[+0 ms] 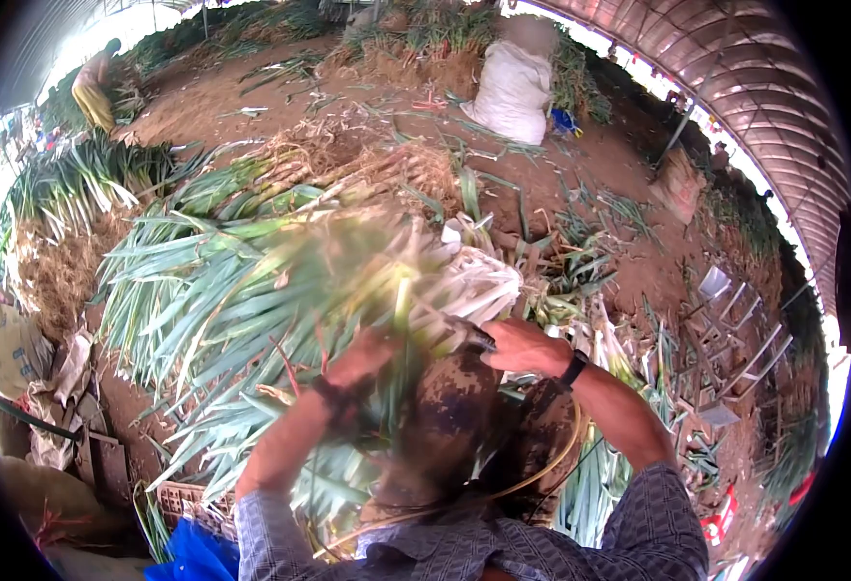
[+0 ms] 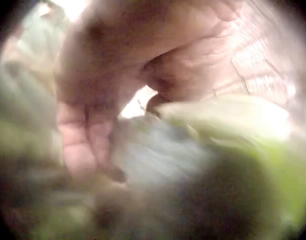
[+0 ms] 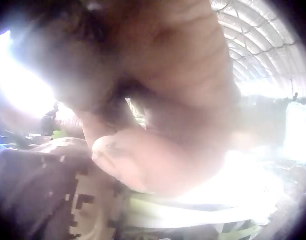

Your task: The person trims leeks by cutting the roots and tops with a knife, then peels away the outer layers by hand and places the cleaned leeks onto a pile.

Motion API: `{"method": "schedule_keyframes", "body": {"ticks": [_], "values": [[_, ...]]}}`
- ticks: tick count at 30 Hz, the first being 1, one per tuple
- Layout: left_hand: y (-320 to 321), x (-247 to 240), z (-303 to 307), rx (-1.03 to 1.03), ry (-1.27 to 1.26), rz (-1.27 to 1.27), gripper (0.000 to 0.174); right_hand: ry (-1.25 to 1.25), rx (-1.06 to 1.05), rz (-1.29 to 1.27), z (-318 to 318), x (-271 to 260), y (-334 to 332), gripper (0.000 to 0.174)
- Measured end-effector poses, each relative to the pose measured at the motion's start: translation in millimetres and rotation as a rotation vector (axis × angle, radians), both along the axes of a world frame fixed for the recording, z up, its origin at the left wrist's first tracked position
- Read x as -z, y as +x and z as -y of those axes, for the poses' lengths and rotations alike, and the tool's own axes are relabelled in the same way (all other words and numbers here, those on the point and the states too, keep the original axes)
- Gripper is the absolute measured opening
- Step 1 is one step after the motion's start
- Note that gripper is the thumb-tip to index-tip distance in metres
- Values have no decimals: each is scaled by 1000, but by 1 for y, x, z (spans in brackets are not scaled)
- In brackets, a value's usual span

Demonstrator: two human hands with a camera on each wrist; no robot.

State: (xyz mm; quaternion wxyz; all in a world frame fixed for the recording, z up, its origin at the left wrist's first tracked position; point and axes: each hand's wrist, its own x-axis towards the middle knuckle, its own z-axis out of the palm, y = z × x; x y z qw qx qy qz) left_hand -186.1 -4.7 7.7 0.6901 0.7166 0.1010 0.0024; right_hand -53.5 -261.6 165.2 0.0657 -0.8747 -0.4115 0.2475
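Watching from the head view, I see the left hand [image 1: 357, 360] and right hand [image 1: 522, 346] both curled round a leek bundle [image 1: 348, 271] above the camouflage knee [image 1: 454, 416], hemmed by heaped leeks [image 1: 77, 184] leftward and a white rack [image 1: 735, 329] rightward, with bare soil [image 1: 202, 102] open beyond.

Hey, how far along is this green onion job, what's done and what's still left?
Done: a heap of pulled green onions lies at left. In hand: left hand and right hand grip one big bundle; no tie visible. Left: probably that heap and the loose stalks by the right arm.
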Motion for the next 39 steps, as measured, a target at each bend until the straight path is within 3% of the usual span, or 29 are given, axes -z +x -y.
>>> {"method": "schedule_keyframes", "body": {"ticks": [2, 4, 7, 8, 11, 13, 16, 21, 27, 32, 35, 36, 39], "values": [[12, -38, -9, 188, 416, -79, 30, 22, 30, 15, -4, 0, 5, 36], [30, -41, -12, 171, 901, -64, 32, 55, 59, -3, -8, -8, 7, 37], [57, -31, -18, 188, 1130, -64, 36, 147, 28, -108, -3, 23, 23, 36], [66, -39, -15, 121, 1074, -173, 37, 226, 28, -122, 3, 52, 37, 35], [94, -30, -16, -45, 853, -294, 40, 249, 144, -12, 6, 62, 44, 34], [111, -13, -22, -89, 837, -83, 40, 244, 55, -132, 10, 60, 42, 31], [143, 12, -27, -93, 758, 287, 36, 260, 108, -208, 12, 70, 51, 33], [180, 5, -30, -14, 482, 297, 36, 409, 212, -258, 12, 105, 73, 36], [132, -8, -19, 55, -14, 58, 38, 559, 61, -149, 22, 102, 63, 35], [74, -23, -13, -40, -306, -184, 51, 532, 112, -66, 22, 90, 49, 34], [56, -27, -11, -77, -428, -260, 54, 572, 30, 7, 24, 90, 41, 30], [55, 0, -24, -71, -424, -251, 54, 564, 11, 9, 24, 85, 37, 30], [45, -2, -21, -97, -357, -162, 58, 494, 48, 41, 20, 92, 33, 32]]}}
